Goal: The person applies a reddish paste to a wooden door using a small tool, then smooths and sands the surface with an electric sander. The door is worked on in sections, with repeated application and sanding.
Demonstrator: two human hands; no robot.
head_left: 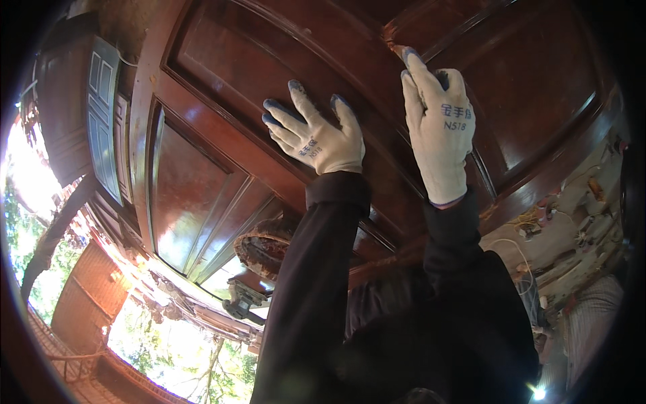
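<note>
- Pressure from my left hand, gloved fingers spread flat at frame centre, should steady the dark red-brown panelled wooden door.
- My right hand, fingers together, pinches something small at the upper moulding; short, light strokes seem best.

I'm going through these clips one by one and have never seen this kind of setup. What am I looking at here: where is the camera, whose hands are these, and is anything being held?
There is no machine here. A person wears a wide fisheye camera on the head, so straight edges bend near the rim. The two gloved hands, in dark sleeves, are the wearer's own. The left hand lies flat, fingers spread, on a dark red-brown panelled wooden door. The right hand rests on the same door, its forefinger pointing at a pale chipped spot in the moulding. Neither hand visibly holds anything. At the right, a littered floor shows; at the lower left, bright trees.
</note>
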